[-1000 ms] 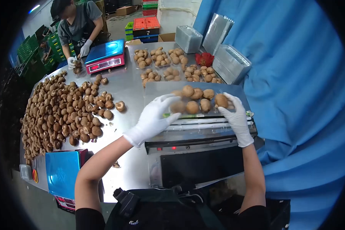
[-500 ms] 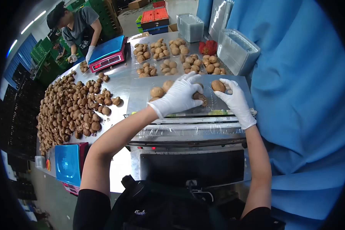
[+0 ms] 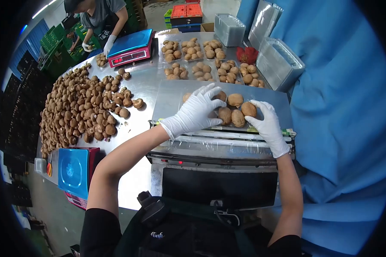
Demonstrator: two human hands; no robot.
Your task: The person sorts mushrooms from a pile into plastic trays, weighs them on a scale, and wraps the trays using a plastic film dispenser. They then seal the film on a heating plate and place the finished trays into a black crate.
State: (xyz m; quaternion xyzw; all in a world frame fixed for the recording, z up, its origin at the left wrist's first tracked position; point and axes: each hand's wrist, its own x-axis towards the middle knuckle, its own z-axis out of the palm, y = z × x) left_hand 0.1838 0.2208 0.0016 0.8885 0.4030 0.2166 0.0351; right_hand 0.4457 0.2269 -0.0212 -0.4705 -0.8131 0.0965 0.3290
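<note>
My gloved left hand (image 3: 197, 109) is spread, palm down, over the left part of a group of brown mushrooms on the metal plate (image 3: 167, 96). Its thumb and fingertips reach beside a mushroom (image 3: 224, 115), and some mushrooms are partly hidden under it. My gloved right hand (image 3: 265, 122) has its thumb and fingers around the rightmost mushroom (image 3: 248, 109). Between the hands lie more mushrooms, such as one at the back (image 3: 235, 100) and one in front (image 3: 238, 118). Clear film (image 3: 218, 146) stretches over the rollers below the plate.
Trays of mushrooms (image 3: 200, 71) stand behind the plate. A large mushroom pile (image 3: 81, 107) lies left. Stacked clear trays (image 3: 278, 64) and a red net bag (image 3: 247, 55) are back right. A blue-topped scale (image 3: 131, 46) stands near a co-worker (image 3: 103, 21).
My right hand has brought its mushroom down beside the others. My left hand has shifted off the middle of the group, uncovering more mushrooms. The whole view has shifted slightly.
</note>
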